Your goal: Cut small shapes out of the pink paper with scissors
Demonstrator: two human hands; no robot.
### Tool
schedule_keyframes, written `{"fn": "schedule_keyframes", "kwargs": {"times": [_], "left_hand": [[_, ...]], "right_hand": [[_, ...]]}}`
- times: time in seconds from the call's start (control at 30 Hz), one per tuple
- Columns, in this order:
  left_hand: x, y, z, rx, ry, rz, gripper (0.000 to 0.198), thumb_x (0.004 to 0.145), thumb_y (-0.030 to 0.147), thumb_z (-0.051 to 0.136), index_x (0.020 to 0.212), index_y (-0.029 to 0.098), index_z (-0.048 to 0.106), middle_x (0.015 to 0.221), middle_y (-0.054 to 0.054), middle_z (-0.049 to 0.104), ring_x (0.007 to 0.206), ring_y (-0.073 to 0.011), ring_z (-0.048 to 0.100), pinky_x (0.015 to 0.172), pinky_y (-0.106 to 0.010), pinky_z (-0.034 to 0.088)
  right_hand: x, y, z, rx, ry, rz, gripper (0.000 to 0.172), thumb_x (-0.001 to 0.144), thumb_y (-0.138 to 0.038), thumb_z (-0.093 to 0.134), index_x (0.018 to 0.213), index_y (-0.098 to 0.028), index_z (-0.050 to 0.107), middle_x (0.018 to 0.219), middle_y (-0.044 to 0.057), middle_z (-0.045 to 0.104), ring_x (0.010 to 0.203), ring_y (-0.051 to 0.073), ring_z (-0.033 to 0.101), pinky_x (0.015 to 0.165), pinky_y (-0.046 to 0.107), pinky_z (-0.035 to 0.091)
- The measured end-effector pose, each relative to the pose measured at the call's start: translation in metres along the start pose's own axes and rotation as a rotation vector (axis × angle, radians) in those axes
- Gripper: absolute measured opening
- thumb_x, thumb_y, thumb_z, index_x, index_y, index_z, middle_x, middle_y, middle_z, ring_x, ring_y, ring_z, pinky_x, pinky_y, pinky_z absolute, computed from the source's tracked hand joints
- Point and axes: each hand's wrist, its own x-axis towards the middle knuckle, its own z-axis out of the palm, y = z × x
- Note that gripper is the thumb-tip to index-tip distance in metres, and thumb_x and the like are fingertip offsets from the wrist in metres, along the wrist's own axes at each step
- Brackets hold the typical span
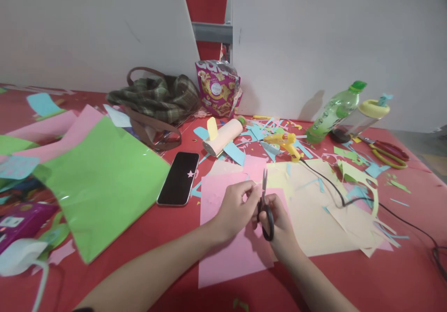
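Observation:
My right hand (279, 223) grips black-handled scissors (264, 188), fingers through the loops, blades pointing up and away from me. Close against the blades, my left hand (237, 209) is closed in a pinch on a small piece of pink paper, mostly hidden by the fingers. Beneath both hands lies a pink paper sheet (223, 261), partly over a cream sheet (310, 228). A small pink star (190, 174) rests on the black phone (177, 181) to the left. Beyond the hands lies a paper-covered tube (225, 137) with blue and yellow pieces attached.
A yellow glue gun (284, 144) trails its black cord (344, 204) across the right side. Behind it stand a green bottle (335, 114) and a clear cup (363, 118), with pliers (387, 152) beside. Green paper (108, 186), a plaid bag (157, 98) and a snack pouch (219, 88) lie left and back.

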Motion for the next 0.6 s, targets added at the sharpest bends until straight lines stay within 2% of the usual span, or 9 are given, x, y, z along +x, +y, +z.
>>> {"fn": "schedule_keyframes", "kwargs": {"times": [0.17, 0.23, 0.33, 0.47, 0.6], "left_hand": [[0.002, -0.004, -0.004, -0.035, -0.191, -0.023, 0.029, 0.08, 0.03, 0.032, 0.055, 0.016, 0.034, 0.051, 0.005, 0.038, 0.044, -0.0057, 0.039, 0.043, -0.018, 0.03], [0.004, -0.005, -0.007, 0.037, -0.253, 0.016, 0.028, 0.08, 0.028, 0.033, 0.055, 0.015, 0.035, 0.052, 0.004, 0.038, 0.048, -0.0061, 0.037, 0.046, -0.018, 0.029], [0.007, -0.006, -0.011, 0.168, -0.325, 0.061, 0.029, 0.078, 0.026, 0.035, 0.052, 0.015, 0.03, 0.049, 0.005, 0.03, 0.047, -0.0059, 0.029, 0.044, -0.019, 0.023], [0.01, -0.005, -0.015, 0.239, -0.407, 0.08, 0.029, 0.077, 0.024, 0.036, 0.051, 0.015, 0.025, 0.048, 0.005, 0.022, 0.046, -0.0059, 0.021, 0.043, -0.02, 0.019], [0.012, -0.002, -0.022, 0.276, -0.496, 0.085, 0.027, 0.075, 0.022, 0.035, 0.051, 0.015, 0.025, 0.049, 0.005, 0.021, 0.046, -0.0057, 0.019, 0.041, -0.02, 0.017]], "right_hand": [[0.006, -0.004, -0.004, 0.106, 0.084, -0.105, 0.017, 0.074, -0.031, 0.052, 0.073, -0.022, 0.038, 0.064, -0.003, 0.047, 0.056, 0.012, 0.048, 0.054, 0.026, 0.04], [0.008, -0.005, -0.007, 0.144, 0.129, -0.123, 0.016, 0.072, -0.025, 0.055, 0.071, -0.022, 0.04, 0.066, -0.003, 0.047, 0.061, 0.012, 0.048, 0.057, 0.025, 0.04], [0.009, -0.008, -0.01, 0.175, 0.164, -0.1, 0.022, 0.065, -0.018, 0.061, 0.072, -0.023, 0.041, 0.071, -0.002, 0.048, 0.065, 0.012, 0.048, 0.059, 0.024, 0.039], [0.009, -0.01, -0.01, 0.2, 0.148, -0.061, 0.028, 0.063, -0.015, 0.063, 0.075, -0.024, 0.039, 0.075, -0.003, 0.049, 0.066, 0.012, 0.048, 0.059, 0.024, 0.039], [0.008, -0.01, -0.01, 0.217, 0.09, -0.049, 0.028, 0.064, -0.014, 0.063, 0.076, -0.023, 0.039, 0.073, -0.003, 0.048, 0.067, 0.011, 0.048, 0.058, 0.022, 0.039]]}}
